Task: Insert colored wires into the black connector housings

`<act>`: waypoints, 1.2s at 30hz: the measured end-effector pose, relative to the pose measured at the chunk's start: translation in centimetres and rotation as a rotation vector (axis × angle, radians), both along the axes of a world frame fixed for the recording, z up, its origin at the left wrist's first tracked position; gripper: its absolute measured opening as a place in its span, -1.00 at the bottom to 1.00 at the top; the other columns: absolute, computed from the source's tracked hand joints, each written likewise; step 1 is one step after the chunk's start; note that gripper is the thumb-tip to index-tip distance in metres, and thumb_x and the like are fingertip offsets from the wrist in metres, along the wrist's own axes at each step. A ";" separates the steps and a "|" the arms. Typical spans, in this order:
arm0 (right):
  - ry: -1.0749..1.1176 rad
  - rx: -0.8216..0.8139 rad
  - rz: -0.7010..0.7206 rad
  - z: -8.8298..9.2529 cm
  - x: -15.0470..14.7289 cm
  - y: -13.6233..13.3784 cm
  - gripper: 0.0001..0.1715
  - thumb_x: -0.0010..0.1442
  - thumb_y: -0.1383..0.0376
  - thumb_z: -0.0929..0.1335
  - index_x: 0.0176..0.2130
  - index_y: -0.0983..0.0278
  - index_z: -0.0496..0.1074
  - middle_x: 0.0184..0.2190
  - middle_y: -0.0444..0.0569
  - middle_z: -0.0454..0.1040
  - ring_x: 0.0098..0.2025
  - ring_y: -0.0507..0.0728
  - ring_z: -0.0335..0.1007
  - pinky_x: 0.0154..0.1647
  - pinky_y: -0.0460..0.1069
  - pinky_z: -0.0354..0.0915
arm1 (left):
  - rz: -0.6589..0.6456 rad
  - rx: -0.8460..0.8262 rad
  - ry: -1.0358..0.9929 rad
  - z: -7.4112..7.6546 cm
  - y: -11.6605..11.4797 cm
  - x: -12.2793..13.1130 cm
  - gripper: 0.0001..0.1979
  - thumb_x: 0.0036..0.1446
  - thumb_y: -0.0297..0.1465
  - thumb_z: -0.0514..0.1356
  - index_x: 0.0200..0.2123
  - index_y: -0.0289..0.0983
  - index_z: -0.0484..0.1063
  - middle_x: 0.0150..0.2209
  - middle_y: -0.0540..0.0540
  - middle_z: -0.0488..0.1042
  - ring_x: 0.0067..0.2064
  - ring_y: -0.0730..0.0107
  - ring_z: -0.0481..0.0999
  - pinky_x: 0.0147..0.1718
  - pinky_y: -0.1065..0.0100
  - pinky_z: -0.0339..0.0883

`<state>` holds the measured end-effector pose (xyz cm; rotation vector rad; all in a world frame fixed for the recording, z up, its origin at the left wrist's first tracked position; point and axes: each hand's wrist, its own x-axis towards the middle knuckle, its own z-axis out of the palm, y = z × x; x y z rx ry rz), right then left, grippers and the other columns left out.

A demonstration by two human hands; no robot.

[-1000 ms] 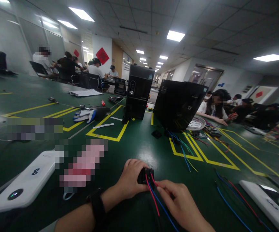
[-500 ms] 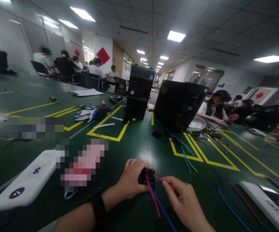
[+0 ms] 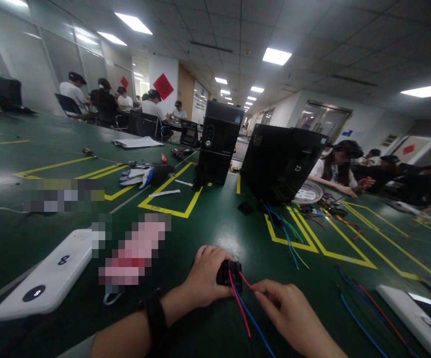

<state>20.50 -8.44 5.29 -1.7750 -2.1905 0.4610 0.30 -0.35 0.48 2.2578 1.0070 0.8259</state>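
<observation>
My left hand [image 3: 210,274] is wrapped around a small black block with wire terminals [image 3: 236,281], steadying it on the green table. A red wire [image 3: 246,281] runs out of the block's right side, and my right hand [image 3: 288,308] pinches its outer end between thumb and fingers. From the same block a second red wire [image 3: 242,313] and a blue wire [image 3: 255,320] hang toward me. The ends inside the block are too small to make out. To the right of my right hand lie loose blue and red wires [image 3: 357,314].
Two black computer cases [image 3: 220,144] stand ahead on the green table [image 3: 215,223], with a white basket [image 3: 308,193] beside them. White devices lie left [image 3: 49,273] and right [image 3: 416,318]. Gloves [image 3: 140,176] rest near yellow tape. A person [image 3: 340,169] sits at the far right.
The view has shifted slightly, so everything sits a little further right. Both hands keep the same hold on the block and the red wire.
</observation>
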 end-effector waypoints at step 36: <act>0.166 0.011 0.057 -0.7 -1.1 -0.1 -0.68 0.25 0.24 0.22 -0.18 0.23 0.52 -0.63 -0.18 0.38 -0.61 -0.01 0.24 -0.56 -0.12 0.04 | 0.003 0.009 -0.013 0.0 0.1 0.0 -0.56 -0.15 -0.07 0.32 -0.25 -0.18 0.35 -0.23 -0.03 0.40 -0.14 0.15 0.33 -0.10 0.19 0.09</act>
